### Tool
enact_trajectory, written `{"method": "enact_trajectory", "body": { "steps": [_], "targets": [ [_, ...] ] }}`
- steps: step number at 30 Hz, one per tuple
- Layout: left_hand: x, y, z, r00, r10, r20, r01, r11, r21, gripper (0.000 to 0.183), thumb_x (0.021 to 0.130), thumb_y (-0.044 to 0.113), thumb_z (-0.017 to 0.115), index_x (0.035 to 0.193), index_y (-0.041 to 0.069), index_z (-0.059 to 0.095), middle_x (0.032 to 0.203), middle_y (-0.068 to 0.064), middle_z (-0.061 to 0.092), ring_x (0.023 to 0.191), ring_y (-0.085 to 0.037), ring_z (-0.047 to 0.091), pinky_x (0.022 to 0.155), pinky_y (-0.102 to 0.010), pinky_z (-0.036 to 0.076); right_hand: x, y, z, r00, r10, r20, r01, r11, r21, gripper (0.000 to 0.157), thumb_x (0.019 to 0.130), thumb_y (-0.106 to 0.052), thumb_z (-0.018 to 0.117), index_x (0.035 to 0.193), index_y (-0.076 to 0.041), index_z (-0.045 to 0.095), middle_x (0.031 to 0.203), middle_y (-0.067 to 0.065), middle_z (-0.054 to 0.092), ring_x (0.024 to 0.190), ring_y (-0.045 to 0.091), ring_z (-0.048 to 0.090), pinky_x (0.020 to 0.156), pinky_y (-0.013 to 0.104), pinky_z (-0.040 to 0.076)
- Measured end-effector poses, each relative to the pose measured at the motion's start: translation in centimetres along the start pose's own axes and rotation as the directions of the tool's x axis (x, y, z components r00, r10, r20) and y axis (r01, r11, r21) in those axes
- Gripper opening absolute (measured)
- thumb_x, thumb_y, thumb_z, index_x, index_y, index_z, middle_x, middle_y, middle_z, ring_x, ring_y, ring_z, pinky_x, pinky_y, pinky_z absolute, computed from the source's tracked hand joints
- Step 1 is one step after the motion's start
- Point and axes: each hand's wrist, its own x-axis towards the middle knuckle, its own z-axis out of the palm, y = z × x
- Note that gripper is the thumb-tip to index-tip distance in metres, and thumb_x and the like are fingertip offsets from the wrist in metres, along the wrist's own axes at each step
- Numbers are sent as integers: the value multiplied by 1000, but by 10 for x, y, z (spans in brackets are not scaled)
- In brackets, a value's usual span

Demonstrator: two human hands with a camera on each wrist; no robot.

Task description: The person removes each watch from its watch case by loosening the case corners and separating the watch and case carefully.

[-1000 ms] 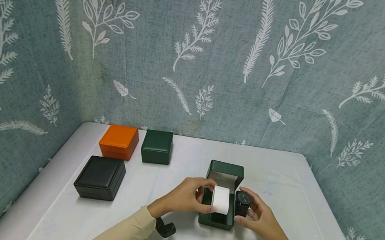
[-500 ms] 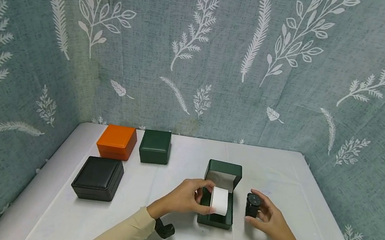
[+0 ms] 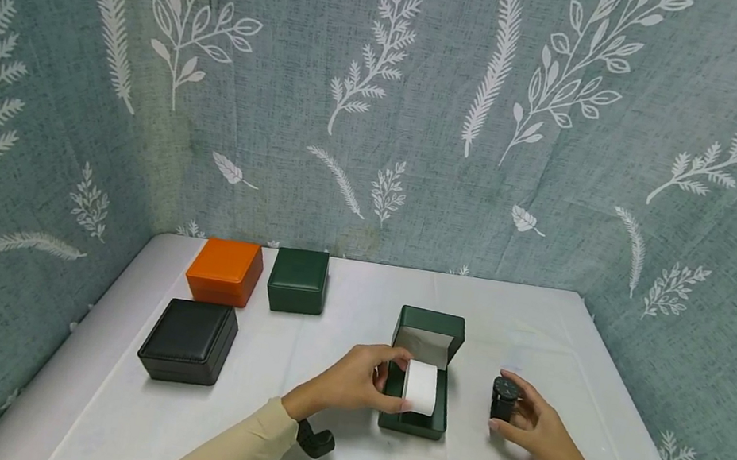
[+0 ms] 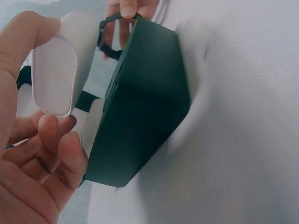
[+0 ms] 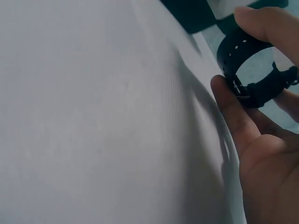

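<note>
My left hand (image 3: 363, 378) pinches a white watch cushion (image 3: 421, 388) between thumb and fingers, over an open green watch box (image 3: 413, 427). The box's lid (image 3: 432, 322) stands raised at the back, its lining pale. In the left wrist view the cushion (image 4: 56, 70) shows its flat oval end, beside the box's dark green wall (image 4: 140, 102). To the right of the box, my right hand (image 3: 539, 430) holds a black wristwatch (image 3: 504, 399) by thumb and fingertips. The right wrist view shows its strap (image 5: 238, 51) fastened in a loop.
At the left of the white table (image 3: 305, 445) stand three closed boxes: an orange one (image 3: 224, 271), a green one (image 3: 298, 281) and a black one (image 3: 187, 341). A teal leaf-patterned cloth (image 3: 289, 89) hangs behind and along both sides.
My right hand has moved right with the watch, away from the open box's side. My left hand stays at the box, and the cushion in it sits slightly lower.
</note>
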Motion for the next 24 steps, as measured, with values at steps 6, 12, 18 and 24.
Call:
{"method": "enact_trajectory", "body": {
  "steps": [6,12,18,24],
  "targets": [
    [-1,-1,0,1000,7,3,-7,1000,10,61,84,38,86,134,11,63,113,5,67,65,-2,50,59,-19,43,-2,1,-8,998,51,21,-52,998,23,85,90,-13,81,160,-11,34,115,19,49,90,8,52,72,26,47],
    [-2,-2,1,1000,-2,13,1,1000,21,62,85,39,86,135,11,63,114,5,67,66,-2,51,60,-19,43,-3,1,-14,995,99,28,-100,995,15,87,91,-16,81,162,-11,30,144,31,44,120,12,53,88,23,51],
    [-2,-1,0,1000,-6,16,5,1000,23,60,85,38,86,134,12,64,113,4,67,67,-2,50,60,-19,42,0,-1,-15,983,181,23,-181,984,2,92,91,-22,82,163,-7,26,133,30,55,119,30,60,84,28,54],
    [-2,-1,-1,1000,-9,20,9,1000,14,61,85,38,86,135,11,63,113,-1,68,67,-3,50,60,-19,41,4,-4,-13,976,219,-14,-219,972,-90,88,92,-29,80,161,-3,31,128,19,56,101,17,58,80,26,52]
  ]
}}
